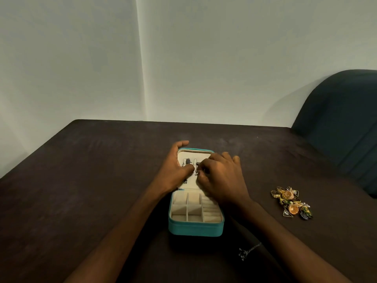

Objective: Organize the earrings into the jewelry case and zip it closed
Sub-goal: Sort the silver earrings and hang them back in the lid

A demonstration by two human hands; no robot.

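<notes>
Two hands [177, 166] [220, 176], one open case [195, 227], earring pile [291, 203]

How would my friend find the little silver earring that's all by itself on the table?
Start at the teal jewelry case lying open in the middle of the dark table. Look just in front of its near right corner, under the person's right forearm, for the small silver earring with a thin chain. Unlike the gold earring pile far right, it lies alone and is dark silver.
</notes>
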